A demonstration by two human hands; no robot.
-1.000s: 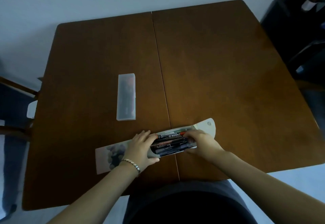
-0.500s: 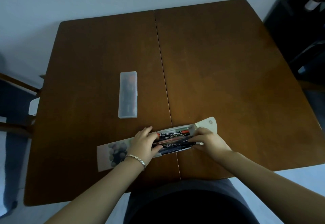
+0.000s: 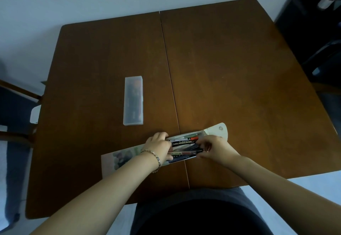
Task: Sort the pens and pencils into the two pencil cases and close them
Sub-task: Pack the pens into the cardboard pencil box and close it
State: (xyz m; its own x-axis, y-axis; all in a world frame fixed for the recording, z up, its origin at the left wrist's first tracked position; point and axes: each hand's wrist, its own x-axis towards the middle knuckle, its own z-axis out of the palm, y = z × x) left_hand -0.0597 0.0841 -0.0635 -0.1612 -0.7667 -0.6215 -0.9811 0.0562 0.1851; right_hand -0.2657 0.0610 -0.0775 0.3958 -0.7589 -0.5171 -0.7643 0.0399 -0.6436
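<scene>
A soft white pencil case (image 3: 120, 158) with a printed picture lies open near the table's front edge, its snap flap (image 3: 218, 131) folded out to the right. Several pens and markers (image 3: 184, 143) lie bunched inside its open part. My left hand (image 3: 159, 147), with a bracelet on the wrist, grips the case's edges around the pens' left ends. My right hand (image 3: 215, 148) pinches the pens' right ends and the case's near edge. A frosted plastic pencil box (image 3: 133, 100) lies shut farther back on the left, with dark pencils showing through it.
The brown wooden table (image 3: 230, 68) has a seam running down its middle. A chair (image 3: 16, 94) stands at the left edge. Dark furniture (image 3: 313, 22) fills the right side beyond the table.
My right hand has slid a little to the right along the pens, uncovering more of the markers. My left hand keeps its hold on the case.
</scene>
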